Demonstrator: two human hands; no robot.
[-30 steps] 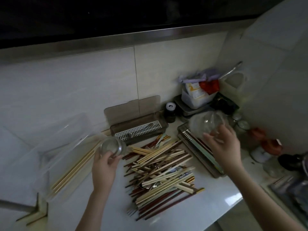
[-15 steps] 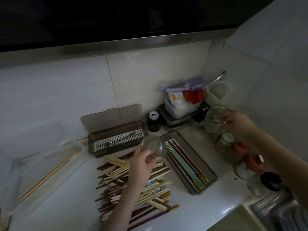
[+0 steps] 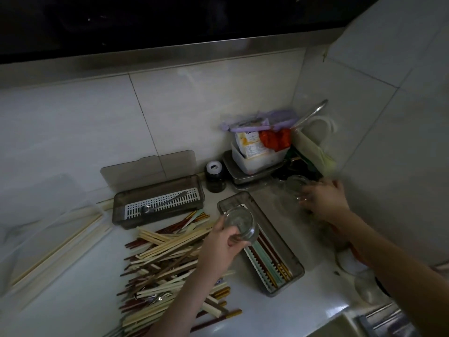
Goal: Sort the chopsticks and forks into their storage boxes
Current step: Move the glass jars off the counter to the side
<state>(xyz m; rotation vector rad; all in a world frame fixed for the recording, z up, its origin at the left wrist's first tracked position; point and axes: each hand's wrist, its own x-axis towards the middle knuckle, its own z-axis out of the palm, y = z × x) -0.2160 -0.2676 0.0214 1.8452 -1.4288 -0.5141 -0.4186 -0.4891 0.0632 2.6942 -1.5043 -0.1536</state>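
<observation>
— Head view: what are your hands doing?
— Your left hand (image 3: 223, 244) grips a glass jar (image 3: 240, 223) above the far end of the smoked box (image 3: 295, 268) holding coloured chopsticks. Your right hand (image 3: 324, 199) curls round another glass (image 3: 292, 187) near the worktop's far right corner.
— And the unsorted pile of chopsticks (image 3: 167, 261)?
— Mid-worktop, between the clear box (image 3: 43, 239) at the left edge and that smoked box; the slotted box (image 3: 158, 200) sits by the wall.

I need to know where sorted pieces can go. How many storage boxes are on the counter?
3: a clear box at left, a grey box by the wall, and a grey box under the left hand.
</observation>
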